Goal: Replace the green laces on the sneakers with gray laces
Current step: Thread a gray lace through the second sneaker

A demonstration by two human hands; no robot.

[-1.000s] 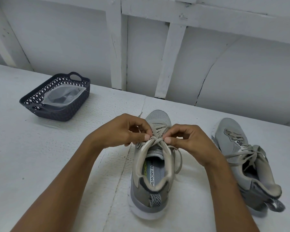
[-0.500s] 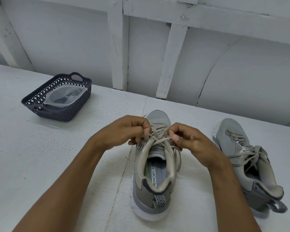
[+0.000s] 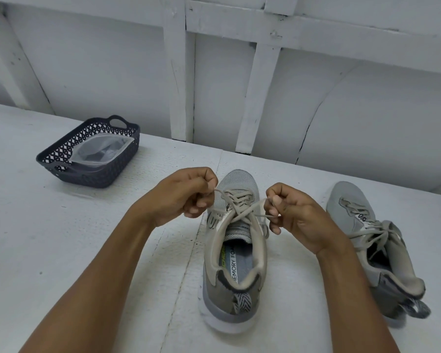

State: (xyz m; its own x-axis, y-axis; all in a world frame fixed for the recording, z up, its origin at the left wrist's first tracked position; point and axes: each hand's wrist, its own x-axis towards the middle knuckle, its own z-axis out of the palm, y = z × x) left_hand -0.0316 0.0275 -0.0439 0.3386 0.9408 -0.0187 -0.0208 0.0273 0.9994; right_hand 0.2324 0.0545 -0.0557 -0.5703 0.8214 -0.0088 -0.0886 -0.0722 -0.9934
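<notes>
Only two forearms and two hands of the person show. The left forearm point(image 3: 99, 271) is bare along all of its visible length, from the wrist to the lower edge of the view, and broadens toward the elbow. The right forearm point(image 3: 351, 296) is bare in the same way, with a long shallow ridge running lengthwise under the skin near the wrist. The left hand point(image 3: 183, 197) is bare, its knuckles forming a smooth rounded row. The right hand point(image 3: 301, 217) is bare too, with fine creases where it meets the wrist. The nails facing the camera appear cut short and rounded, though their edges are soft in this wide view.
</notes>
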